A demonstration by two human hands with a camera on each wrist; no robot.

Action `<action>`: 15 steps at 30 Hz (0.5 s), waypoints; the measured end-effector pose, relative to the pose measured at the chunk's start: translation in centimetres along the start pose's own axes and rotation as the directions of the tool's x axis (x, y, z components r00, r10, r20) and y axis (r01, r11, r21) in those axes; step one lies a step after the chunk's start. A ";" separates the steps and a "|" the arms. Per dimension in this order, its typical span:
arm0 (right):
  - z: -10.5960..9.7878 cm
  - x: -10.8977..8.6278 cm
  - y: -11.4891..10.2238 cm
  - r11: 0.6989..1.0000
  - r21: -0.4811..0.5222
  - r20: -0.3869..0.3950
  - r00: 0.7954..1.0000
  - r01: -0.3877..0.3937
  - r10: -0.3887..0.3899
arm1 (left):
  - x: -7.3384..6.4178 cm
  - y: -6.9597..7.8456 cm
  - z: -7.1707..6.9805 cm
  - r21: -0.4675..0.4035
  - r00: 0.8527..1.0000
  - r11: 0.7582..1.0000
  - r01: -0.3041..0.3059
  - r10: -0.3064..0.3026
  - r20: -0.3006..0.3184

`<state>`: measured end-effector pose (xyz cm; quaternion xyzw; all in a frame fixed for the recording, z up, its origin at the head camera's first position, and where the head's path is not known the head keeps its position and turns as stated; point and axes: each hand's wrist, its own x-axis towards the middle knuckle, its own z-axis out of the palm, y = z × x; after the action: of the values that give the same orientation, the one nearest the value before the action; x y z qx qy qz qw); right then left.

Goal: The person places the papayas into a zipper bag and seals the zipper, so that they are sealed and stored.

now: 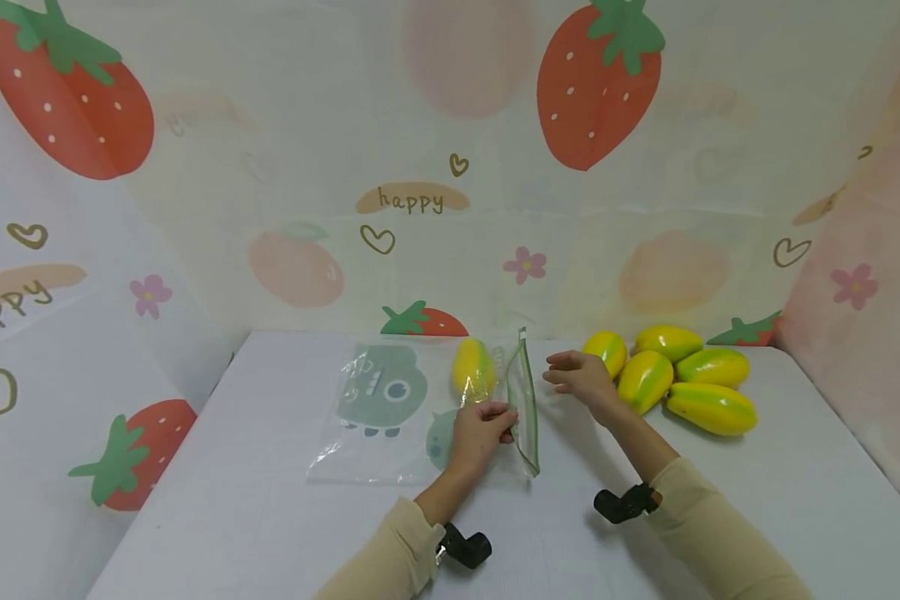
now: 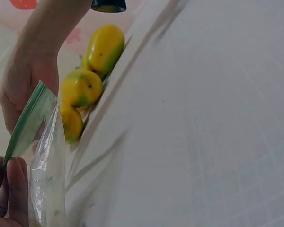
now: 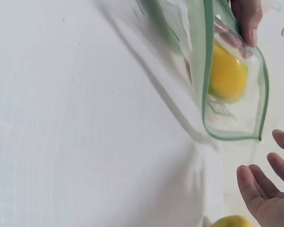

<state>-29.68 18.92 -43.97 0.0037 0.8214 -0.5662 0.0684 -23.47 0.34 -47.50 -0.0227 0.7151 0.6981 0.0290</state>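
Note:
A clear zip bag (image 1: 390,454) with a green-edged mouth and a printed cartoon creature lies on the table, its mouth spread and facing right. Inside it is one yellow-green papaya (image 1: 473,369), also seen through the opening as a yellow papaya (image 3: 227,75) in the right wrist view. My left hand (image 1: 482,433) pinches the bag's rim between thumb and fingers. My right hand (image 1: 583,383) is just right of the bag mouth with fingers spread and nothing in them. It touches neither the bag nor the fruit behind it.
Several more papayas (image 1: 712,408) lie grouped at the back right of the white table (image 1: 217,500). A wall sheet (image 1: 307,150) with strawberry prints rises behind the table. Black camera mounts (image 1: 468,548) sit at both wrists.

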 end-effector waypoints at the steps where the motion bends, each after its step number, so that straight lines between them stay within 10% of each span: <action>1: -0.3 0.0 -0.1 1.000 -0.019 0.004 1.000 0.003 -0.003 | 0.0 0.0 0.0 -0.003 1.000 1.000 0.002 -0.002 0.001; 15: -4.7 -1.3 -0.9 0.962 -0.254 0.035 0.995 0.104 -0.098 | -0.2 -0.3 0.1 -0.041 0.999 0.999 0.009 -0.011 -0.041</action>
<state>-28.99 23.08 -41.35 -0.0533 0.8857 -0.4586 0.0487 -23.29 0.44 -47.76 -0.0415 0.7009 0.7118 0.0172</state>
